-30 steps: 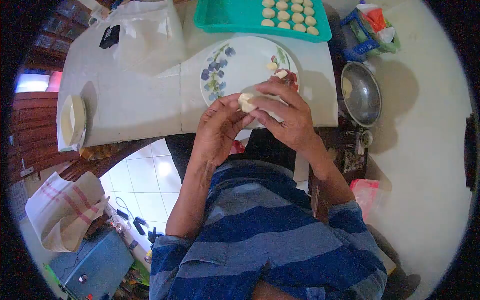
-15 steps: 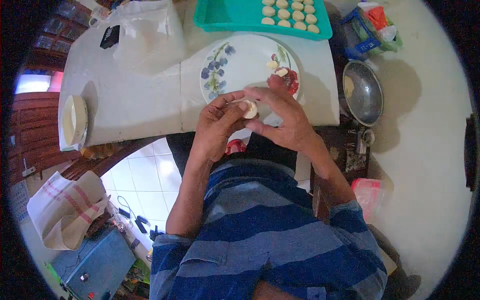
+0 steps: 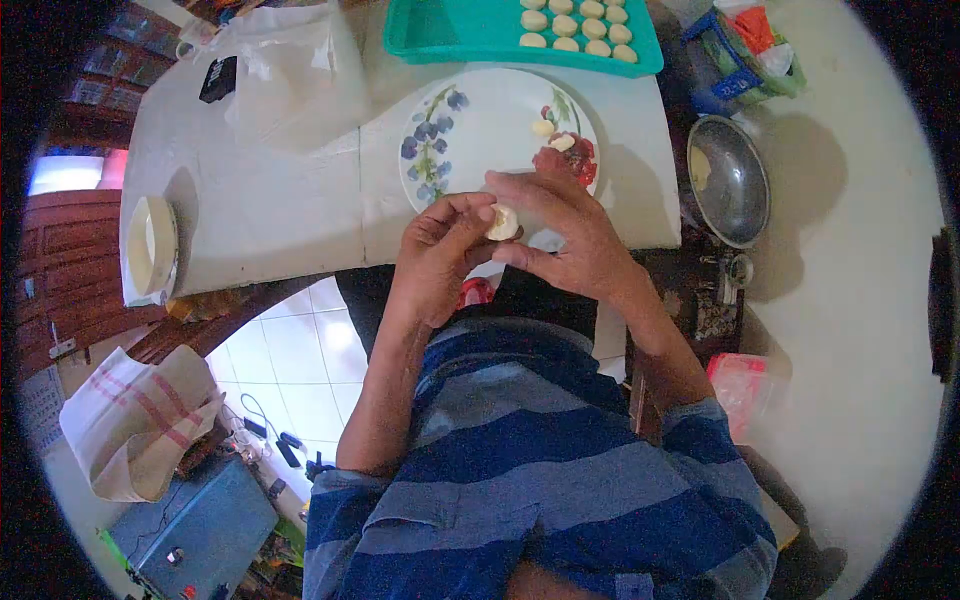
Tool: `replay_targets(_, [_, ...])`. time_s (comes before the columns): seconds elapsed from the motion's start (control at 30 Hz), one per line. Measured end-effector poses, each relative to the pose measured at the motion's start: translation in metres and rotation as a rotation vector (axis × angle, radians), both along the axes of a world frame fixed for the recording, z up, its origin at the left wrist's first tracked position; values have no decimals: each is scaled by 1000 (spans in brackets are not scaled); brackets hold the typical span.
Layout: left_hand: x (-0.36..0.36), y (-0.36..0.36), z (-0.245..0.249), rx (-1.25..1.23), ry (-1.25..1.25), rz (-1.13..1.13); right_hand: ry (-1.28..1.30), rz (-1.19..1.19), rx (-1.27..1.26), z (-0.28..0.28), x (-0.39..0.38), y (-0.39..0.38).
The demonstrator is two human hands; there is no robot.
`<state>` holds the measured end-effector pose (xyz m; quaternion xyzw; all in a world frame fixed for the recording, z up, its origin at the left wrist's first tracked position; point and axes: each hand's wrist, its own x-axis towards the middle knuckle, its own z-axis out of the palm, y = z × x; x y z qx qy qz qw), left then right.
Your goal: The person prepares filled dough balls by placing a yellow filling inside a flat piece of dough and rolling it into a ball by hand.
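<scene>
My left hand [image 3: 438,250] pinches a small pale piece of dough [image 3: 503,224], hollowed a little on top, between thumb and fingers. Close to its right side is my right hand [image 3: 572,240], thumb and fingers spread apart around the dough without gripping it. Both hands are over the near rim of a white plate [image 3: 490,130] with painted blue and red flowers. Two small pale yellow bits [image 3: 563,144] lie on the plate's right side. Beyond the plate stands a green tray [image 3: 450,40] with rows of round dough pieces [image 3: 564,26].
On the white table [image 3: 270,205] are a clear plastic bag [image 3: 300,80], a black item [image 3: 219,78] and, at the left edge, a cream round container [image 3: 150,245]. A metal bowl [image 3: 735,185] and a blue-green bag [image 3: 735,70] are to the table's right.
My fingers have shifted slightly around the dough, the left ones opening a little from the right hand's fingertips. The view has moved slightly. The plate's contents look the same.
</scene>
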<state>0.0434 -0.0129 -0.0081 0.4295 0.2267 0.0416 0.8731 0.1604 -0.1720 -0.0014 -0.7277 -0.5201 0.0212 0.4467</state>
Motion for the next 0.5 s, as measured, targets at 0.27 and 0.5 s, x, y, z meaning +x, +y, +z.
replay_targets(0.27, [2,8,7,-130,12,-23,-13,94,-100,-8,6,1])
replay_targets(0.5, [2,2,2,71,21,-18,91,92,-99,-1,2,4])
